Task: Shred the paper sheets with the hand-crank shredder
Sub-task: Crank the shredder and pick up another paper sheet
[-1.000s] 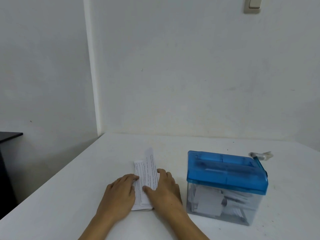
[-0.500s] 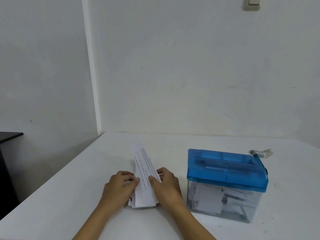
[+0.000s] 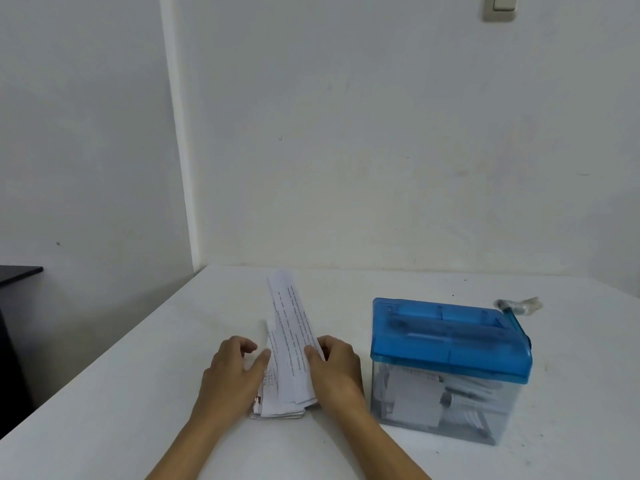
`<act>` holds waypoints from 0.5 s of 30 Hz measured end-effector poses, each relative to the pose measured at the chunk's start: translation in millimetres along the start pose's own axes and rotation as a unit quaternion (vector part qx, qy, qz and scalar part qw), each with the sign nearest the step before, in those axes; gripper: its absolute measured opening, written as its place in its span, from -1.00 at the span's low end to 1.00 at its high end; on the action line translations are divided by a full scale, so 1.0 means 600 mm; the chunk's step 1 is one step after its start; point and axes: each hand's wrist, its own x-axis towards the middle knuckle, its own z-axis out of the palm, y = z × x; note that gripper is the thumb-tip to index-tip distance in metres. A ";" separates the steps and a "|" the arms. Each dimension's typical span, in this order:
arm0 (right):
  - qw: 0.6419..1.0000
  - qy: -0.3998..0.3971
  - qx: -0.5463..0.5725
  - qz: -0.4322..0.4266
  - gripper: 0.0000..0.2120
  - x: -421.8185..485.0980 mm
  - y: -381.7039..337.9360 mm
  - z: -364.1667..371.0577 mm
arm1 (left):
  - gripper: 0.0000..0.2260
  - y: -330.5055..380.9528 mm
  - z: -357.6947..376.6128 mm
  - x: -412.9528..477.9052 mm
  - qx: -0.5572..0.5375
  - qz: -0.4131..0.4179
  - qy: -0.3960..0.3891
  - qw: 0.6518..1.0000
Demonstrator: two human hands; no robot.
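A stack of printed paper sheets (image 3: 277,408) lies on the white table (image 3: 131,393) between my hands. My right hand (image 3: 337,368) pinches the top sheet (image 3: 290,323) at its right edge, thumb on top, and the sheet's far end tilts up off the stack. My left hand (image 3: 228,372) sits at the stack's left side with the thumb against the paper and the fingers loosely curled, holding nothing. To the right stands the hand-crank shredder: a blue lid (image 3: 446,337) on a clear bin (image 3: 415,403) with paper pieces inside. Its crank handle (image 3: 517,308) sticks up at the far right corner.
A white wall runs along the table's far edge, with a light switch (image 3: 500,6) high on the right. A dark piece of furniture (image 3: 17,275) stands beyond the table's left edge. The shredder stands about a hand's width right of my right hand.
The top sheet has risen further off the stack in my right hand. My left fingers have come off the paper and curled back, with only the thumb still against it.
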 end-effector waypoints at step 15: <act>0.974 -0.043 0.156 -0.161 -0.85 -0.071 -0.157 -0.061 | -0.77 0.189 -0.074 -0.018 -0.277 0.064 -0.002 0.959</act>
